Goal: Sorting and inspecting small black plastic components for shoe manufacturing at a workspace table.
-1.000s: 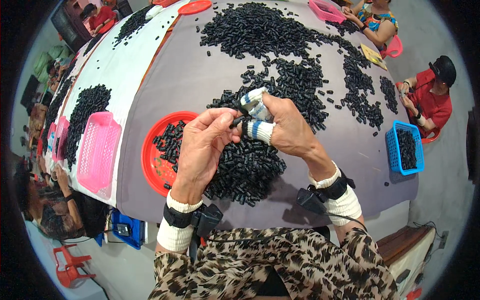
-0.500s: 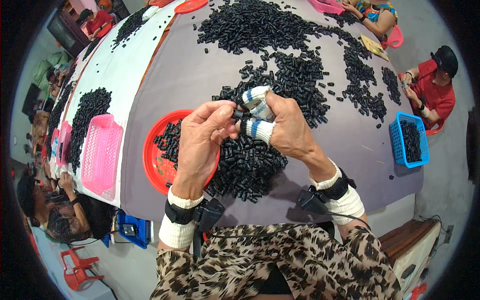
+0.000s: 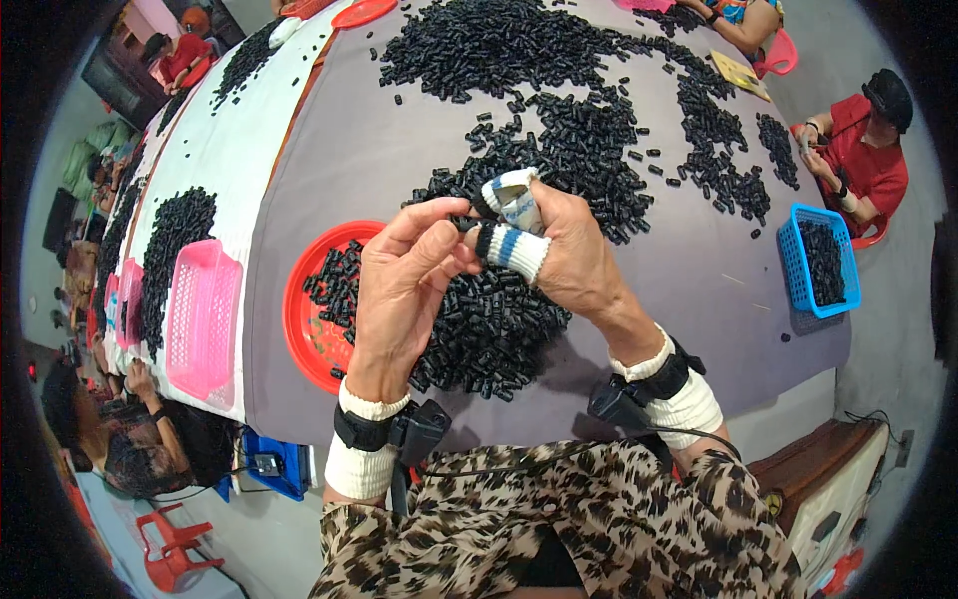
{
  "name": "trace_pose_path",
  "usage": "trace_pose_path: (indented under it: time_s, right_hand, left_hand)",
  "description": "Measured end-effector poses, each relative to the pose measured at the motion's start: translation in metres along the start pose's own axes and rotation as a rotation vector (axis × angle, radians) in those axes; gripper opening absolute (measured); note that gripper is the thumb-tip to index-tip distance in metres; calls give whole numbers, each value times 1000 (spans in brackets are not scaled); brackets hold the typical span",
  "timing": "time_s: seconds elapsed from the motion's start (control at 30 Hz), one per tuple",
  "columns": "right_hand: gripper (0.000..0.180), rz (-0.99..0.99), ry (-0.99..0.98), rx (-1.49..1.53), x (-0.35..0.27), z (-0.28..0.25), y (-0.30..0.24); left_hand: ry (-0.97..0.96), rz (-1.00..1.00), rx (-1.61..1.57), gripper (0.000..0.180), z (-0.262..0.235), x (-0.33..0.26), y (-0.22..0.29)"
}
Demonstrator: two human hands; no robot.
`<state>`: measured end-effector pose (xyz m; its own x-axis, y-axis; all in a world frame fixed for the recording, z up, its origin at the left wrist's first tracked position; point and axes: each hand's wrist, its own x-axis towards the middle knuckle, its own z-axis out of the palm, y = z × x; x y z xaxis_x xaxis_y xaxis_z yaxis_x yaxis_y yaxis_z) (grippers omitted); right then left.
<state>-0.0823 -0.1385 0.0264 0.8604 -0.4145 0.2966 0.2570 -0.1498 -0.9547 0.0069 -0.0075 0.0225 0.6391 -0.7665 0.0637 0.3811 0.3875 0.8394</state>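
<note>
As the left hand (image 3: pixel 395 285) seemingly works a pinched black piece (image 3: pixel 463 223), the curled right hand (image 3: pixel 579 248), grip unclear, should steady next.

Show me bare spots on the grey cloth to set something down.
Left: patch between the red tray and the far black pile. Right: broad patch between the right hand and the blue basket, save two thin strands. Crowded: the middle, heaped with loose black pieces.

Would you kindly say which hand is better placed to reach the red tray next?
Probably the left hand: it appears right beside the red tray, while the right hand is farther across.
</note>
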Motion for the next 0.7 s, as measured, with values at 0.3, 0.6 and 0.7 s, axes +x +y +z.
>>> trace_pose_path:
  time_s: [0.3, 0.6, 0.7]
  right_hand:
    - [29, -46, -29, -174, 0, -3, 3]
    - [27, -26, -87, -190, 3, -5, -8]
    - [29, -17, -133, -191, 3, -5, -11]
  left_hand:
    - [-11, -27, -125, 25, 1, 3, -5]
    - [-26, -4, -228, 30, 11, 0, -5]
    - [-42, -42, -285, 30, 4, 0, -6]
